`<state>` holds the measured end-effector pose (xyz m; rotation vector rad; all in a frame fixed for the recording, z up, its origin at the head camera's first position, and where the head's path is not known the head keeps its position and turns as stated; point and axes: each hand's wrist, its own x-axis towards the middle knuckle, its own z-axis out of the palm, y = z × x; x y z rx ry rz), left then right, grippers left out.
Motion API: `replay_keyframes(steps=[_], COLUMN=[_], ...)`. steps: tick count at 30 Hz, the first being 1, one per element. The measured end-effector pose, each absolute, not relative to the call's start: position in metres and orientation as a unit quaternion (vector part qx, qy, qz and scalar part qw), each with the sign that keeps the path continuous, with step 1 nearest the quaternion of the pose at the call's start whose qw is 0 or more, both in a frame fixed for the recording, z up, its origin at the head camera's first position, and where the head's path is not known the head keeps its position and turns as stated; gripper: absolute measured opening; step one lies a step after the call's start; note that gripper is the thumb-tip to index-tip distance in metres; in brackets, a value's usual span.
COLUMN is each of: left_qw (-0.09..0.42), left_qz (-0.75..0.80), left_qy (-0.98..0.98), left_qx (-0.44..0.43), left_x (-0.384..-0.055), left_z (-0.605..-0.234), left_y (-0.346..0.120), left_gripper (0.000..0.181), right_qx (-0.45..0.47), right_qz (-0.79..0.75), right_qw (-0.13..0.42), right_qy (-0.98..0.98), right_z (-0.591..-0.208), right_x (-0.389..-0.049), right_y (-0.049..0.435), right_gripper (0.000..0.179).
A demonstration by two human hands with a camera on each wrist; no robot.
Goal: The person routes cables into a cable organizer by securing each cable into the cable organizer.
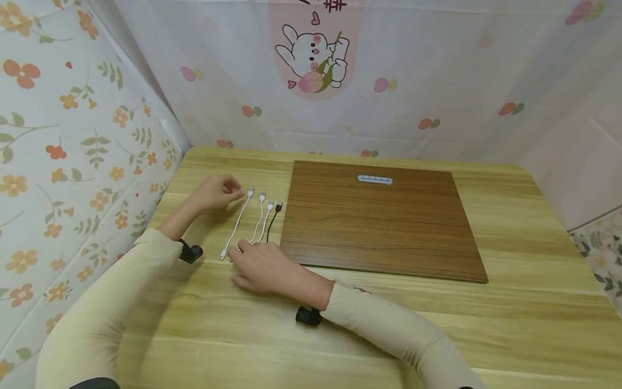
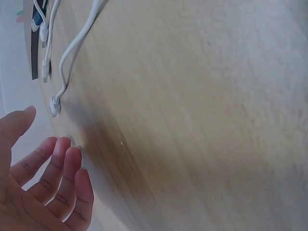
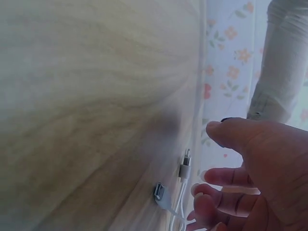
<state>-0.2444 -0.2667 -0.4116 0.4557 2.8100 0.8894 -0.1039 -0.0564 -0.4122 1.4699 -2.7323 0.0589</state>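
Three white USB cables [image 1: 238, 222] and a black USB cable [image 1: 273, 220] lie side by side at the left of the table. My left hand [image 1: 217, 192] hovers beside the far plug of the leftmost white cable; in the left wrist view its thumb and fingers are apart, and the white plug [image 2: 55, 106] lies just beyond them. Over the near ends of the other cables is my right hand [image 1: 264, 266], hiding those ends. The right wrist view shows its thumb standing away from the loosely bent fingers, with a white cable end [image 3: 162, 196] close by on the table.
A dark brown board [image 1: 379, 227] lies right of the cables on the light wooden table [image 1: 233, 335]. Near its far edge sits a small pale slotted strip [image 1: 374, 179]. Patterned cloths [image 1: 437, 70] hang behind and to the left.
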Motion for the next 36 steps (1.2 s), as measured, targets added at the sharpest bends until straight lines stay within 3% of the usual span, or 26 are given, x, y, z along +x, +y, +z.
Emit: replay_keyframes(steps=[18, 36], left_qw=[0.099, 0.091], left_qz=[0.272, 0.27], left_qy=[0.948, 0.95], left_qx=[0.128, 0.125], left_x=[-0.26, -0.266], left_z=[-0.413, -0.417], left_y=[-0.25, -0.245], left_gripper=[0.036, 0.033], right_qx=[0.454, 0.445], right_qz=[-0.016, 0.009], right_qw=[-0.007, -0.01], right_qy=[-0.891, -0.895], right_z=[-0.414, -0.415], right_x=[-0.116, -0.128], right_y=[-0.078, -0.088], right_gripper=[0.049, 0.045])
